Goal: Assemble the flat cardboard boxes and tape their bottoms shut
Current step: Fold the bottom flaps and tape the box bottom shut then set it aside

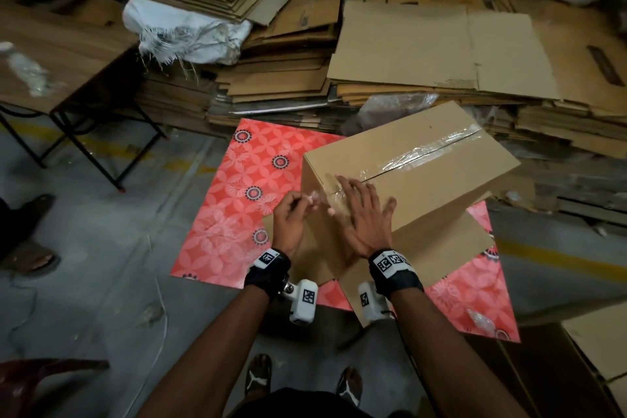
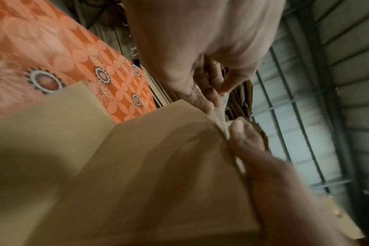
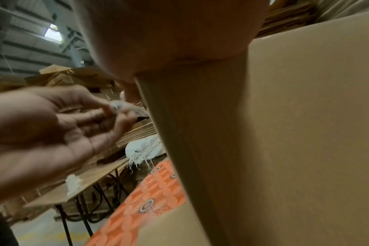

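Judging by the clear tape (image 1: 428, 152) laid along the seam, this box (image 1: 410, 176) on the red mat (image 1: 237, 200) looks nearly done. Its loose end is pinched by the left hand (image 1: 290, 219); the right hand (image 1: 364, 217) is pressed flat, fingers spread. Plenty of flat cardboard (image 1: 437, 54) is left.

Warehouse or packing store: tall stacks of flattened brown cardboard boxes (image 1: 285, 54), bare grey concrete floor (image 1: 101, 282) with yellow painted lines, corrugated metal wall (image 2: 305, 116), folding wooden desk (image 1: 61, 44).
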The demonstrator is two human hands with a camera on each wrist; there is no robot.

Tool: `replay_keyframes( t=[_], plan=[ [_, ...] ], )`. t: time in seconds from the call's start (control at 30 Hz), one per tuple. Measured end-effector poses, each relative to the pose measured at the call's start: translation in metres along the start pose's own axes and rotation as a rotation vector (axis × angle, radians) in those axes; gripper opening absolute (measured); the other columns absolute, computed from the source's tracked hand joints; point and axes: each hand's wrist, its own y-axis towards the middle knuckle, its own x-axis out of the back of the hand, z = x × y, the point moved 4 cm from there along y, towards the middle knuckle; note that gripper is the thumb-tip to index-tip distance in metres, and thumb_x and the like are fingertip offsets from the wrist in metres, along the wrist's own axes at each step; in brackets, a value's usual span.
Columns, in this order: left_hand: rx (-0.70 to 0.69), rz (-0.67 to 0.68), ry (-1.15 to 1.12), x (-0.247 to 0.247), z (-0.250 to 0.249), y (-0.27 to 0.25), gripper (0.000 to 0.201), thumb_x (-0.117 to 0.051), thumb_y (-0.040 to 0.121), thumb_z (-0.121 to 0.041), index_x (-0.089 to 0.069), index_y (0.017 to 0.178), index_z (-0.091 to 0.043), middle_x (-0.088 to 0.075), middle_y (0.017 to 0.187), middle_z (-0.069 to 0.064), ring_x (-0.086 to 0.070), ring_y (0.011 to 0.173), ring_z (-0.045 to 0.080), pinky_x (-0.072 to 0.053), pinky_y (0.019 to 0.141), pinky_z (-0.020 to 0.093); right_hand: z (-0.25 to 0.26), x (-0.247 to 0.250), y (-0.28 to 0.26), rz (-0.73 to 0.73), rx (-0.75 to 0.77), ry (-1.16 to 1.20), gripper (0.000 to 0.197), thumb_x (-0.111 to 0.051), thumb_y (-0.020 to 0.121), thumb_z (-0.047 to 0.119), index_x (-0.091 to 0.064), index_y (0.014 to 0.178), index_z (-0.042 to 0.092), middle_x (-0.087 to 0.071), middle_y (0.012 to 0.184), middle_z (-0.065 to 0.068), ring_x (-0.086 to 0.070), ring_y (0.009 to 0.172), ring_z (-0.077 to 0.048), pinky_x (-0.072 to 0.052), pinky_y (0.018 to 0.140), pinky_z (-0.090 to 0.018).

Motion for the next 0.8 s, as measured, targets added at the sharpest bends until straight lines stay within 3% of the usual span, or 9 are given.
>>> replay_keyframes(
  t=[0.13, 0.2, 0.3, 0.4, 0.47, 0.57, 0.67, 0.73, 0.8],
  plan=[
    [0.108, 0.170, -0.148, -0.017, -0.019, -0.003, 0.021, -0.052, 0.102, 0.001, -0.063, 0.087, -0.009, -0.071, 0.112, 0.021, -0.068, 0.108, 0.032, -0.053, 0.095, 0.037, 0.000, 0.005, 0.007, 0.019, -0.020, 0.082, 0.057, -0.023, 0.099, 0.070, -0.010, 0.154, 0.062, -0.030, 0.155, 0.009, -0.019, 0.150, -0.019, -0.006, 0.113, -0.072],
    [0.142, 0.229, -0.168, -0.022, -0.023, -0.003, 0.020, -0.054, 0.102, -0.002, -0.065, 0.088, -0.011, -0.070, 0.115, 0.023, -0.067, 0.107, 0.032, -0.051, 0.095, 0.037, 0.002, 0.005, 0.011, -0.005, 0.000, 0.098, 0.049, -0.028, 0.101, 0.066, -0.026, 0.150, 0.063, -0.035, 0.147, 0.009, -0.024, 0.143, -0.020, -0.009, 0.110, -0.073],
    [0.165, 0.229, -0.178, -0.023, -0.030, 0.001, 0.009, -0.059, 0.100, -0.005, -0.067, 0.095, -0.006, -0.068, 0.122, 0.028, -0.066, 0.111, 0.032, -0.050, 0.100, 0.035, 0.004, 0.004, 0.013, -0.077, -0.048, 0.214, 0.057, -0.022, 0.093, 0.070, -0.059, 0.131, 0.048, -0.044, 0.143, 0.007, -0.029, 0.139, -0.024, -0.006, 0.111, -0.070],
    [0.052, 0.101, 0.013, -0.016, -0.037, 0.010, 0.006, -0.069, 0.094, -0.005, -0.067, 0.099, -0.008, -0.072, 0.111, 0.023, -0.069, 0.104, 0.027, -0.054, 0.092, 0.033, 0.004, 0.004, 0.016, -0.169, -0.111, 0.294, 0.032, -0.045, 0.100, 0.056, -0.068, 0.113, 0.039, -0.050, 0.139, 0.012, -0.033, 0.136, -0.020, -0.006, 0.112, -0.066],
    [-0.072, 0.081, 0.297, -0.018, -0.041, 0.011, 0.020, -0.072, 0.089, -0.001, -0.063, 0.104, -0.011, -0.073, 0.103, 0.012, -0.070, 0.095, 0.016, -0.054, 0.085, 0.031, 0.002, 0.002, 0.018, -0.207, -0.123, 0.282, 0.017, -0.054, 0.101, 0.039, -0.069, 0.110, 0.037, -0.052, 0.138, 0.015, -0.036, 0.134, -0.018, -0.009, 0.111, -0.063],
    [-0.156, 0.150, 0.578, -0.030, -0.037, 0.008, 0.041, -0.070, 0.081, -0.005, -0.055, 0.117, -0.017, -0.060, 0.105, 0.002, -0.062, 0.093, 0.015, -0.051, 0.080, 0.033, -0.001, -0.001, 0.021, -0.226, -0.133, 0.309, 0.024, -0.052, 0.100, 0.026, -0.067, 0.117, 0.034, -0.061, 0.130, 0.016, -0.039, 0.133, -0.017, -0.010, 0.113, -0.061],
    [-0.108, 0.266, 0.858, -0.034, -0.022, 0.006, 0.085, -0.081, 0.071, -0.037, -0.040, 0.144, -0.024, -0.035, 0.130, 0.005, -0.042, 0.125, 0.026, -0.044, 0.105, 0.037, -0.004, 0.005, 0.022, -0.281, -0.185, 0.407, 0.025, -0.047, 0.099, 0.024, -0.068, 0.110, 0.030, -0.067, 0.111, 0.009, -0.047, 0.127, -0.020, -0.016, 0.113, -0.056],
    [-0.068, 0.309, 0.968, -0.036, -0.017, 0.006, 0.113, -0.088, 0.065, -0.055, -0.028, 0.155, -0.021, -0.026, 0.142, 0.007, -0.033, 0.135, 0.028, -0.039, 0.112, 0.039, -0.009, 0.008, 0.026, -0.294, -0.216, 0.442, 0.022, -0.051, 0.095, 0.019, -0.068, 0.105, 0.029, -0.066, 0.099, 0.008, -0.051, 0.119, -0.024, -0.023, 0.107, -0.048],
    [-0.034, 0.326, 0.986, -0.039, -0.019, 0.007, 0.124, -0.091, 0.063, -0.056, -0.024, 0.159, -0.018, -0.023, 0.148, 0.007, -0.031, 0.139, 0.026, -0.036, 0.114, 0.036, -0.012, 0.016, 0.032, -0.261, -0.223, 0.435, 0.026, -0.058, 0.092, 0.014, -0.065, 0.111, 0.030, -0.064, 0.093, 0.009, -0.053, 0.112, -0.025, -0.026, 0.098, -0.041]
  ],
)
